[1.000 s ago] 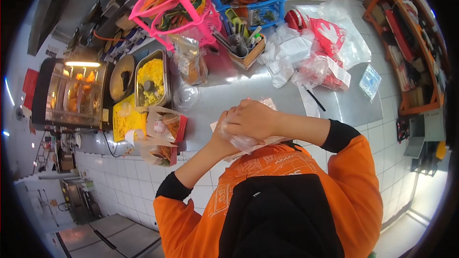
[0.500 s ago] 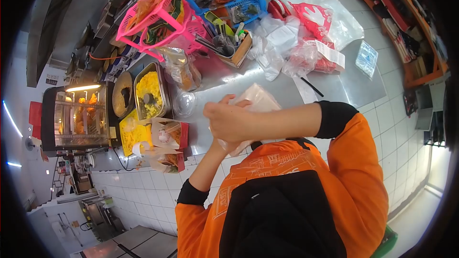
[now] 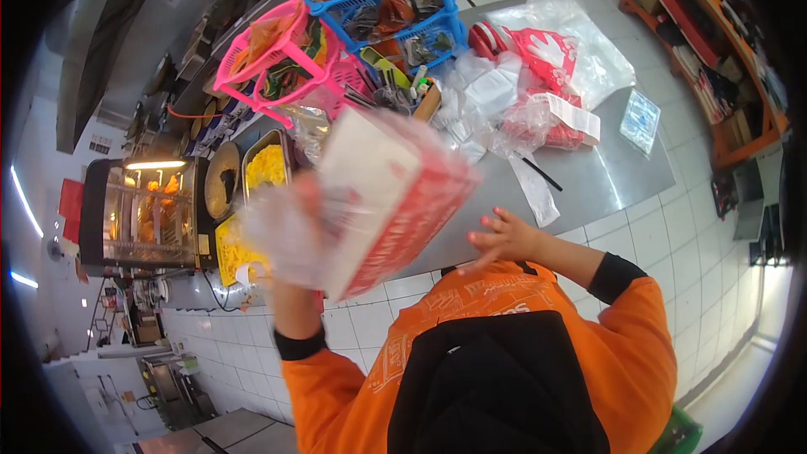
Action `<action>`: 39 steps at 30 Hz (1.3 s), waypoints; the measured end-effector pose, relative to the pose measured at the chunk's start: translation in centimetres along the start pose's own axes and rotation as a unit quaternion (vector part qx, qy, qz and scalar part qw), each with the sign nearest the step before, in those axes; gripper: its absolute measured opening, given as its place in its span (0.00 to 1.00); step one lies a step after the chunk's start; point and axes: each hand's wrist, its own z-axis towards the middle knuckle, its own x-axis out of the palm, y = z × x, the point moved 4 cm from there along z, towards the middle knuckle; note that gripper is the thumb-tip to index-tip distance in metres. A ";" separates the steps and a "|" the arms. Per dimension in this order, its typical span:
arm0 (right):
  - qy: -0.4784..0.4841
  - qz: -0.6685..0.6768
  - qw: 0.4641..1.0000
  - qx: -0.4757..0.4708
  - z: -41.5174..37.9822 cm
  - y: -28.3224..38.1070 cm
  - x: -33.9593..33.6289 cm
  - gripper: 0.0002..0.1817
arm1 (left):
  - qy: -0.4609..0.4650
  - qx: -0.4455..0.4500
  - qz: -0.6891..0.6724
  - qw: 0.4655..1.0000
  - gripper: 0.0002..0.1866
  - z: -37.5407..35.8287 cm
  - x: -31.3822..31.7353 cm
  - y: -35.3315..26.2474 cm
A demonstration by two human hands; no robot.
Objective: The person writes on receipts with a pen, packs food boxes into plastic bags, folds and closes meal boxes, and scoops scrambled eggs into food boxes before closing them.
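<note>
My left hand point(image 3: 310, 208) is blurred and partly covered by clear plastic. It is closed on the gathered end of a clear plastic bag point(image 3: 282, 235), with a white and red printed carton point(image 3: 370, 172) inside. The carton is held tilted above the steel table's front edge. My right hand point(image 3: 508, 237) is apart from the bag, near the table edge and in front of my body. Its fingers are spread and nothing is in them.
On the steel table point(image 3: 588, 189) lie crumpled plastic bags point(image 3: 492, 88), a paper strip point(image 3: 535, 193) and a black pen point(image 3: 542, 172). Pink point(image 3: 286, 67) and blue baskets point(image 3: 387, 13) stand behind. A yellow food pan point(image 3: 265, 166) and lit display warmer point(image 3: 143, 210) are left.
Both hands were together over a pale plastic bag at my front. My left hand has raised the bagged carton up and leftward; my right hand has let go and moved right, fingers spreading.
</note>
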 end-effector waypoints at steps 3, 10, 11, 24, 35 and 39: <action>-0.212 -0.009 0.973 -0.093 6.7 -5.0 1.5 0.32 | -0.033 -0.280 -0.477 0.833 0.22 4.7 -4.8 -5.2; -0.116 0.522 0.770 0.347 9.8 -13.1 0.4 0.24 | 0.105 -0.042 -0.235 0.965 0.09 9.9 -8.3 -5.8; -0.034 0.671 0.574 0.469 7.7 -10.6 3.0 0.24 | 0.125 0.065 -0.141 0.980 0.08 9.5 -8.6 -5.9; 0.137 0.535 0.615 0.562 5.6 -15.7 10.8 0.19 | 0.347 0.281 0.069 0.892 0.15 2.3 -6.3 -2.1; 0.352 0.011 0.855 0.381 13.1 -21.8 19.2 0.08 | 0.043 0.012 -0.011 0.999 0.22 -13.6 6.8 14.7; 0.314 0.018 0.842 0.437 13.0 -22.9 21.9 0.09 | 0.170 0.059 -0.002 0.984 0.11 -8.9 10.5 5.8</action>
